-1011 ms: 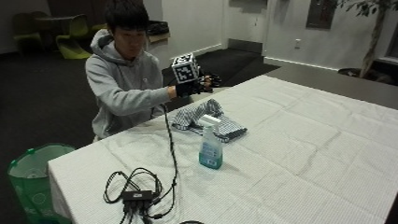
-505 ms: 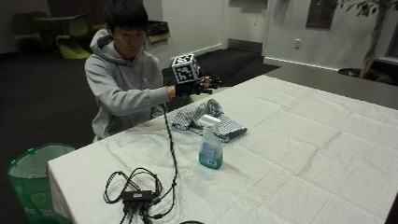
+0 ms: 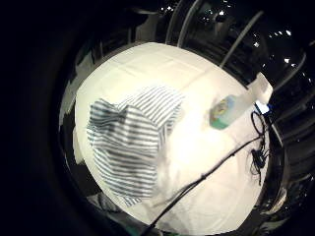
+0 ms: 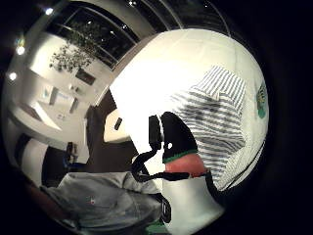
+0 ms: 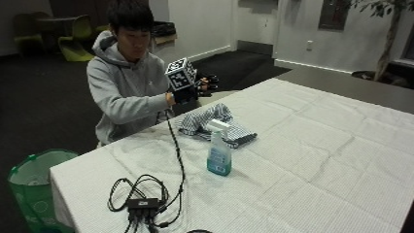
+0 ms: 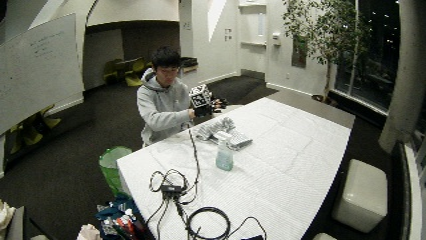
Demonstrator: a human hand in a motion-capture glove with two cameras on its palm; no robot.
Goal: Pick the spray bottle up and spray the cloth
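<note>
White ribbed cloth covers the desk [image 5: 336,160], and nearest the outside camera a black hub with looped cables [image 5: 144,201] lies close to the near edge, its lead running up toward the glove. Beyond it the spray bottle [image 5: 218,148] stands upright with its white trigger head on top, untouched, with bare desk all round it; that free standing probably leaves it easy to take from the side or from above. Just behind the bottle the striped cloth [image 5: 213,124] lies bunched in a heap, near enough that a spray could reach it with little carrying. Farther back, the gloved right hand [image 5: 194,87] is raised above the desk's far edge in front of the person's chest, holding nothing; whether its fingers are straight or curled I cannot tell. The bare hand seems to meet it there. A green bin [image 5: 32,187] stands on the floor beside the desk corner. The wide stretch of desk toward the plant side gives ample room.
</note>
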